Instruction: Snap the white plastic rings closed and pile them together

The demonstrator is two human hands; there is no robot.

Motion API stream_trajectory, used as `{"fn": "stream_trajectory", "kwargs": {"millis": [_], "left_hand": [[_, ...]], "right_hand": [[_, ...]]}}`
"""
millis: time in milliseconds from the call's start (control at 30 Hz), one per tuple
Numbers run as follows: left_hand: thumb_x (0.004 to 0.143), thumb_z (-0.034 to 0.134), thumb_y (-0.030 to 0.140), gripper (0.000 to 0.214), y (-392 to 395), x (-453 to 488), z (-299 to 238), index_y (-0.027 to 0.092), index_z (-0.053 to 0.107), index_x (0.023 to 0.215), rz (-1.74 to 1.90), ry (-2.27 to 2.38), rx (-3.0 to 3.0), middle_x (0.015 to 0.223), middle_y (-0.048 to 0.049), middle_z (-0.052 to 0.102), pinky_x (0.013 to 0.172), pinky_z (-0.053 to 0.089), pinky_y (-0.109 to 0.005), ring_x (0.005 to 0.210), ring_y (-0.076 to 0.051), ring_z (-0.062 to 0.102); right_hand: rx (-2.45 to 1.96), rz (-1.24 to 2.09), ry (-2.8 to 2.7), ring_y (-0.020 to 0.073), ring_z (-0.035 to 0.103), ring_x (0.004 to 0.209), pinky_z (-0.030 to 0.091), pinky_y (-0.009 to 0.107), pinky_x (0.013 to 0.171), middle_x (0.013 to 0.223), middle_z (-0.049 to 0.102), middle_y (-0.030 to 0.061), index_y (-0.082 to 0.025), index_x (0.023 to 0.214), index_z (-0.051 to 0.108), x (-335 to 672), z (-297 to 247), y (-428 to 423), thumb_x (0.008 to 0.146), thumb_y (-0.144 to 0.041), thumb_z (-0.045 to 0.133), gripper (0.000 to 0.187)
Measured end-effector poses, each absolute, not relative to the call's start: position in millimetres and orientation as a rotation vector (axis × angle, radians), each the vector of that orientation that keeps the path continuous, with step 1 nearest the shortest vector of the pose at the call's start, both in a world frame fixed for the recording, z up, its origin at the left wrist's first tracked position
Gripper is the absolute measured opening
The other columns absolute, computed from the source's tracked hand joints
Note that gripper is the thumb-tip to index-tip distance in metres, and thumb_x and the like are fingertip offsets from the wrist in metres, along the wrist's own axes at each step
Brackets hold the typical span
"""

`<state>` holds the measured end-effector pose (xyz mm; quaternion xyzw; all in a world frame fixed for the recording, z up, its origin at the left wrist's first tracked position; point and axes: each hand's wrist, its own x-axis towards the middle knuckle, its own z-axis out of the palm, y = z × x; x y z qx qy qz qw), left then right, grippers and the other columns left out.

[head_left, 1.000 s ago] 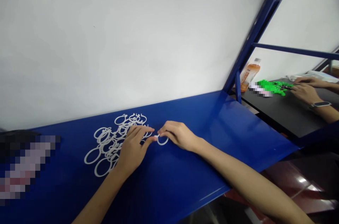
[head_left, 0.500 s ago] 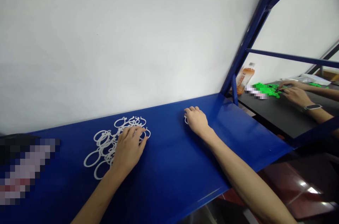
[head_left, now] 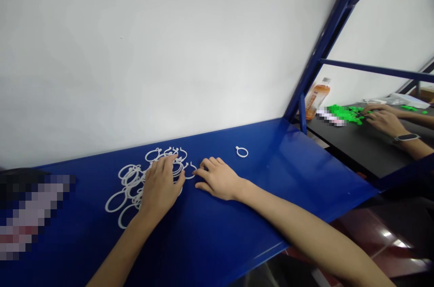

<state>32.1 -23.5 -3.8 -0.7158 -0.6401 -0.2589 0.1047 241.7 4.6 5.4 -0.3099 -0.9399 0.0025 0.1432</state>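
My left fingers (head_left: 169,165) and right fingers (head_left: 202,172) loose; overlapping rings (head_left: 131,177), lower left of frame, could snag if I tug one.

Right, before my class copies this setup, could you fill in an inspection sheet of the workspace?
Surface: blue table, against a white wall.
Job's things: loose pile of white rings, some visibly open; a lone ring to the right, seemingly closed.
Clutter: dark item at left, beside a pixelated patch.
Grip: left hand over the pile; right hand beside an open ring, contact unclear.
Cables: nothing seen on the blue table.
Surroundings: blue frame, bottle, black table with green pieces, a co-worker's hands.
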Motion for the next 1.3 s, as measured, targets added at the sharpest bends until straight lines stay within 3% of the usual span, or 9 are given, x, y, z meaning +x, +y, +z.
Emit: {"fn": "stream_trajectory", "kwargs": {"millis": [133, 300, 567, 767, 967, 1300], "left_hand": [[0.088, 0.047, 0.029, 0.045, -25, 34, -4, 0.013, 0.053, 0.130, -0.707, -1.902, -2.117, 0.126, -0.0170, 0.062, 0.102, 0.043, -0.051, 0.120, -0.035, 0.054], [0.087, 0.048, 0.023, 0.046, -29, 39, -9, 0.017, 0.056, 0.132, -0.701, -1.798, -2.226, 0.133, -0.0126, 0.062, 0.108, 0.036, -0.052, 0.126, -0.033, 0.050], [0.097, 0.047, 0.024, 0.034, -31, 44, -12, 0.026, 0.065, 0.126, -0.774, -1.535, -2.480, 0.116, -0.0047, 0.072, 0.103, 0.036, -0.047, 0.115, -0.027, 0.056], [0.098, 0.049, 0.023, 0.025, -33, 45, -7, 0.024, 0.071, 0.109, -0.836, -1.446, -2.457, 0.101, -0.0036, 0.074, 0.098, 0.037, -0.044, 0.105, -0.024, 0.060], [0.098, 0.051, 0.023, 0.024, -35, 46, -5, 0.025, 0.071, 0.111, -0.869, -1.372, -2.418, 0.101, -0.0025, 0.075, 0.097, 0.037, -0.044, 0.101, -0.024, 0.061], [0.096, 0.055, 0.020, 0.032, -39, 48, -1, 0.020, 0.059, 0.128, -0.955, -1.367, -2.267, 0.100, -0.0042, 0.075, 0.093, 0.040, -0.042, 0.097, -0.025, 0.062]], "right_hand": [[-0.962, 0.007, -2.709, 0.0238, 0.056, 0.095, 0.046, 0.038, 0.086, 0.107, 0.062, 0.0105, -0.016, 0.105, 0.065, 249, 9, 8, 0.098, -0.056, 0.051, 0.042], [-0.963, 0.079, -2.758, 0.0230, 0.059, 0.091, 0.047, 0.037, 0.083, 0.100, 0.063, 0.0098, -0.015, 0.094, 0.065, 259, 18, 11, 0.094, -0.057, 0.057, 0.044], [-0.836, 0.338, -2.694, 0.0196, 0.064, 0.093, 0.051, 0.031, 0.083, 0.111, 0.062, 0.0076, -0.016, 0.104, 0.062, 264, 26, 9, 0.090, -0.040, 0.070, 0.028], [-0.870, 0.475, -2.523, 0.0184, 0.064, 0.088, 0.051, 0.029, 0.074, 0.114, 0.062, 0.0088, -0.017, 0.118, 0.052, 260, 19, 4, 0.089, -0.028, 0.073, 0.038], [-0.933, 0.508, -2.423, 0.0180, 0.067, 0.084, 0.047, 0.027, 0.072, 0.100, 0.070, 0.0052, -0.020, 0.111, 0.054, 259, 11, 5, 0.102, -0.025, 0.051, 0.011], [-0.745, 0.668, -2.367, 0.0138, 0.065, 0.075, 0.047, 0.023, 0.071, 0.089, 0.071, 0.0036, -0.019, 0.100, 0.061, 259, 11, 3, 0.101, -0.022, 0.051, 0.010]]}}
